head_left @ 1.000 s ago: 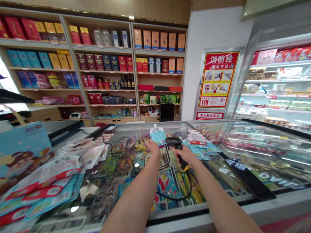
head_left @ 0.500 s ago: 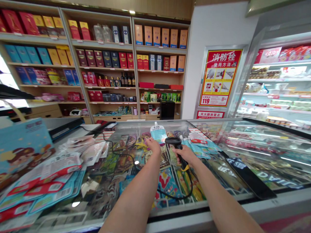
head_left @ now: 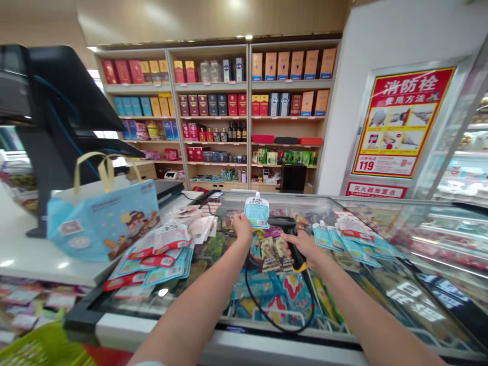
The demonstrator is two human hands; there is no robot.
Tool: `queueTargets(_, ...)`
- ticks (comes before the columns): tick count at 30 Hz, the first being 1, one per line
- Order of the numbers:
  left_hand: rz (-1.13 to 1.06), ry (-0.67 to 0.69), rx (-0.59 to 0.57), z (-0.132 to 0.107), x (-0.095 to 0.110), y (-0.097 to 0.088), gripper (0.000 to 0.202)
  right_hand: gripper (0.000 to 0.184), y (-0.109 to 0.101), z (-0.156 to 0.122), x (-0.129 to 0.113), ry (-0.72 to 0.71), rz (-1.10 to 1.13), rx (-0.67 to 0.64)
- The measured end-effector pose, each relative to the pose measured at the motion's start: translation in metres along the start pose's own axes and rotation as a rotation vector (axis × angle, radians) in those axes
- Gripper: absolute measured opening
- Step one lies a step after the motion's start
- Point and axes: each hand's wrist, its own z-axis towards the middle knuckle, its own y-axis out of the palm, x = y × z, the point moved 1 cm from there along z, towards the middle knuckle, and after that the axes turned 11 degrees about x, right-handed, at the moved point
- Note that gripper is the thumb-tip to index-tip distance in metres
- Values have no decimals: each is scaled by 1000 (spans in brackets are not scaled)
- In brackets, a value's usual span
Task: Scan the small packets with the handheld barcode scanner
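My left hand (head_left: 242, 226) is closed on the lower edge of a blue and white spouted pouch (head_left: 256, 211), held upright with its barcode corner showing. In my right hand (head_left: 301, 245) is a black barcode scanner (head_left: 292, 236), gripped by its handle, its head pointed left toward the pouch. The scanner's black cable (head_left: 263, 310) loops down over the freezer glass. On the left of the glass lies a pile of red-and-white and blue pouches (head_left: 160, 254). To the right sits another pile of similar pouches (head_left: 354, 236).
Beneath both hands is a glass-topped chest freezer (head_left: 229, 338) full of packaged goods. A blue paper bag (head_left: 102, 218) and a black checkout terminal (head_left: 57, 117) stand on the white counter at left. A green basket (head_left: 46, 348) is at lower left. Shelves (head_left: 213, 89) line the back wall.
The view has turned left, bringing the terminal, whole paper bag and green basket into sight. Both hands keep hold of the pouch and scanner, close together as before.
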Motion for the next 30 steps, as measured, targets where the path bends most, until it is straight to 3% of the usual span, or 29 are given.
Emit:
queueTargets(3,-3,2,34,27,4,-40,17,23,39,0,-7,8,12,-65)
queueTargets(9,54,66,208,77,9,-116,16,28,117,-6,-7,-9,-8,-213)
queueTargets(17,117,92,325,127,6,-201,15,29,192,-15,1,-11,-98,-340)
queueTargets(20,202,140,367,137,9,-222,16,29,212,-20,1,-8,-113,-371)
queueTargets(24,339,218,338,145,12,-240,15,31,229,-24,2,-9,-128,-402)
queueTargets(27,413,284,309,144,10,-248,10,33,233,-25,4,-5,-126,-417)
queueTargets(30,409,390,329,139,11,-253,24,34,229,-25,5,-1,-107,-429)
